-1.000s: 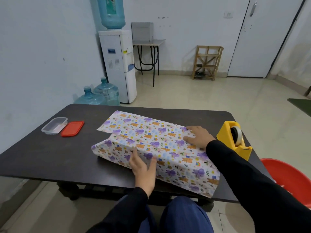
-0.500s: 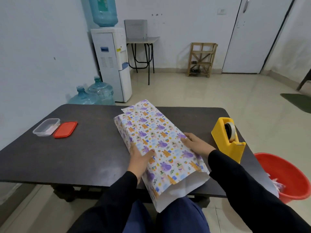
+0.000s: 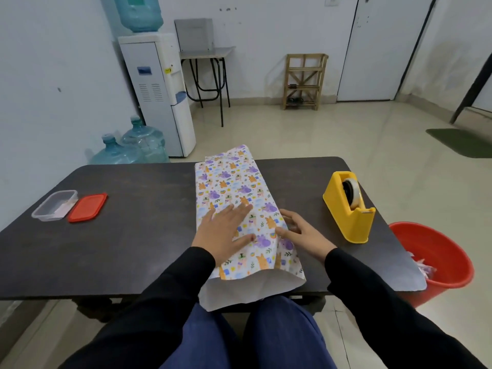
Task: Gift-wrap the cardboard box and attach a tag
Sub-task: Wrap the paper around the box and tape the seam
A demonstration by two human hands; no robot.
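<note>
The box lies lengthwise on the dark table [image 3: 138, 235], hidden under patterned wrapping paper [image 3: 231, 185] with purple and orange animals. The paper's near end hangs open over the table's front edge, its white inside showing. My left hand [image 3: 225, 231] presses flat on top of the wrapped box, fingers spread. My right hand [image 3: 299, 231] rests against the right side of the box, with the thumb on the top edge and the fingers along the paper at the side. A yellow tape dispenser [image 3: 348, 206] stands to the right of the box.
A clear plastic container [image 3: 54, 205] and its red lid [image 3: 87, 207] lie at the table's left. A red bucket [image 3: 436, 262] with scraps stands on the floor at the right. Behind the table are a water dispenser [image 3: 159, 91] and water bottles [image 3: 133, 145].
The wrapped box was turned from lying across the table to pointing away from me. My left hand moved from its side onto the top; my right hand shifted to the right side.
</note>
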